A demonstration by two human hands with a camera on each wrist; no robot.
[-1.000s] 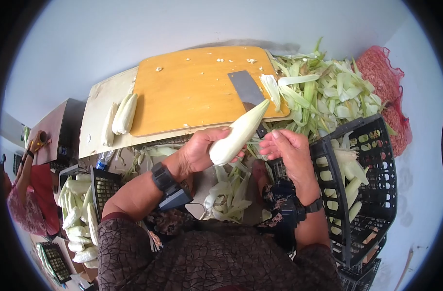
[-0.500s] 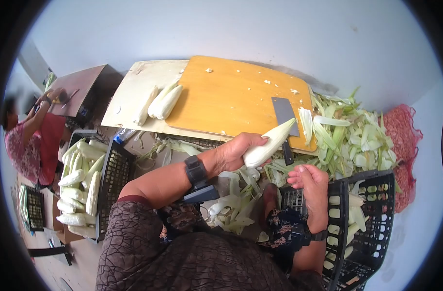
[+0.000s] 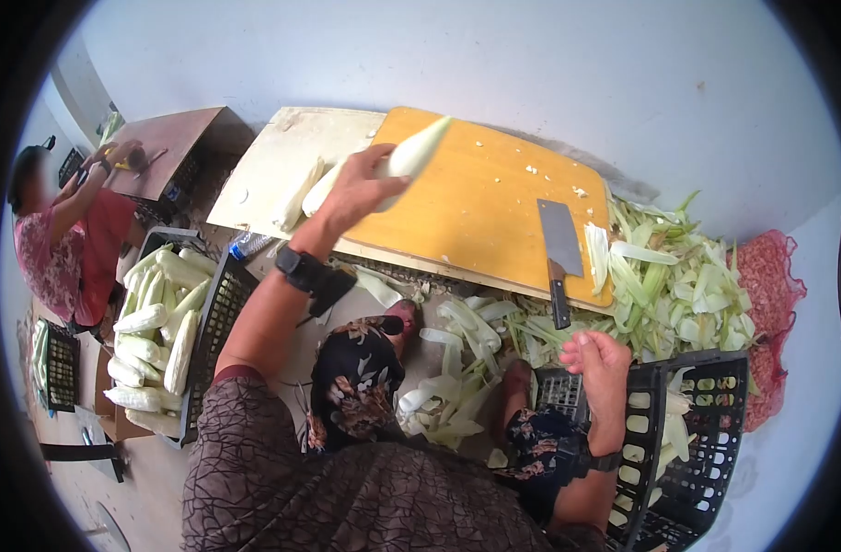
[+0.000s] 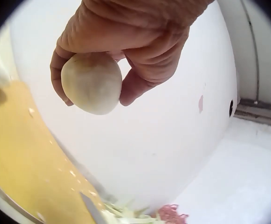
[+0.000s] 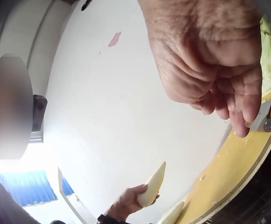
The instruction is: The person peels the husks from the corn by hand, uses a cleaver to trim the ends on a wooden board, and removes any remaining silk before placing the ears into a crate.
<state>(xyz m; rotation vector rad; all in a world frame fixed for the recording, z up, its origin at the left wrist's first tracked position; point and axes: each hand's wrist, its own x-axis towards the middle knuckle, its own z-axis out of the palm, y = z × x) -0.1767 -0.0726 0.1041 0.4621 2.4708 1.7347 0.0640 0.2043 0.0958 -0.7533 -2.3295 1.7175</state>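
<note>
My left hand grips an ear of corn in pale inner husk, raised over the left part of the yellow cutting board. In the left wrist view, thumb and fingers curl round the corn's blunt end. Other husked ears lie just below that hand at the board's left edge, partly covered by it. My right hand holds nothing; its fingers hang loosely curled in front of the board. The nearest thing to it is a cleaver, lying on the board with its dark handle past the front edge.
Stripped husks pile up right of the board, beside a red mesh sack. A black crate stands at my right. Another crate, full of corn, is at left. Another person works at a table beyond.
My left hand has carried the ear of corn leftward and up, away from the right hand, to over the board. The right hand stays loosely curled; the head view has turned left.
</note>
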